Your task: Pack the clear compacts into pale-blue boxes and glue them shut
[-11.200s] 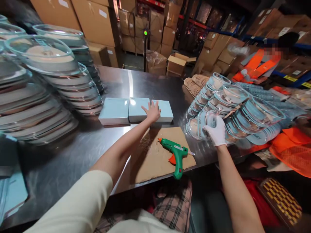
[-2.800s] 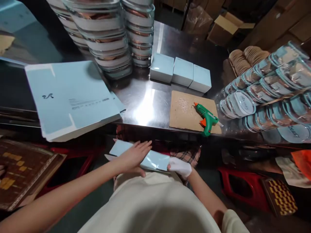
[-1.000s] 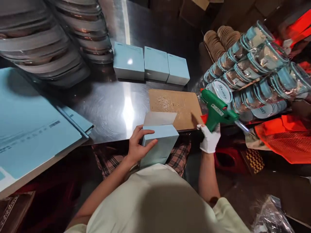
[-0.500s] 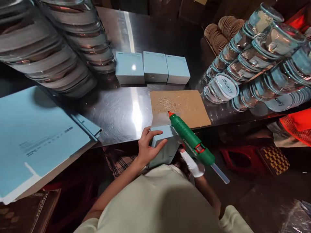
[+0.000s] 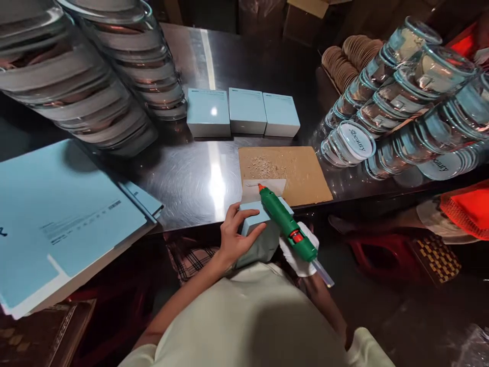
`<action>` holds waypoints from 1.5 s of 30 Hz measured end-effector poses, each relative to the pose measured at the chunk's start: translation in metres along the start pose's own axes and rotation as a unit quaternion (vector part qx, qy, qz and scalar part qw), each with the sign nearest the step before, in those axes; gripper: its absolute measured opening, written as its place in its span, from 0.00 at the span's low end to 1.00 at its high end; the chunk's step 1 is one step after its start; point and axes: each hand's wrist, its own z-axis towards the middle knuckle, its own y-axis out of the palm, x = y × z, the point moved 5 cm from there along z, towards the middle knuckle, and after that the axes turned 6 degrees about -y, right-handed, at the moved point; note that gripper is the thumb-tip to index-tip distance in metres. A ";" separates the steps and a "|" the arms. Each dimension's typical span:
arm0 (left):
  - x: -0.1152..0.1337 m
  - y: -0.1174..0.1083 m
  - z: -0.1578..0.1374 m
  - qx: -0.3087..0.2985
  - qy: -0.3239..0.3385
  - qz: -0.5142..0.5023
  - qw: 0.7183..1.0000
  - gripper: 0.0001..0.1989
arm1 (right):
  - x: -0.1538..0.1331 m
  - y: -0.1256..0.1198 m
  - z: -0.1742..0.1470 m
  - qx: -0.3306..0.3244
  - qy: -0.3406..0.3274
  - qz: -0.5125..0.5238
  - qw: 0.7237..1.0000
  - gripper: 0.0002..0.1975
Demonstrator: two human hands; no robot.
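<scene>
My left hand (image 5: 239, 234) grips a light blue box (image 5: 254, 216) at the table's front edge, thumb and fingers spread over its top and side. From the box's far side a whitish flap (image 5: 275, 186) stretches over a sheet of cardboard (image 5: 301, 176). My right hand (image 5: 300, 257), in a white glove, is closed round a green hot glue gun (image 5: 280, 211), partly hidden behind it. The orange nozzle is at the flap, with a thin pale line of glue just left of it. A clear glue stick (image 5: 324, 275) pokes out of the gun's rear.
Three light blue boxes (image 5: 247, 109) stand in a row on the metal table (image 5: 183, 173). Tall stacks of clear containers rise at left (image 5: 87, 86) and right (image 5: 385, 109). A large blue box (image 5: 72, 219) lies left. Part of another person in orange (image 5: 468, 209) shows at right.
The glue gun has moved left over the flap and its rear has swung inward. A thin glue line now shows on the flap. My left hand keeps its hold on the box.
</scene>
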 end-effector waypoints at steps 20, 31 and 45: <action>-0.025 -0.019 0.004 -0.024 -0.067 -0.073 0.995 0.19 | 0.016 -0.038 0.196 0.052 0.091 -0.024 0.994 0.20; -0.040 -0.013 0.011 -0.003 -0.052 -0.272 0.961 0.31 | -0.040 0.041 0.140 -0.308 -0.176 0.231 0.906 0.41; -0.019 -0.060 0.027 0.138 -0.021 -0.227 0.964 0.11 | -0.028 0.014 0.110 -0.120 -0.168 0.100 0.973 0.33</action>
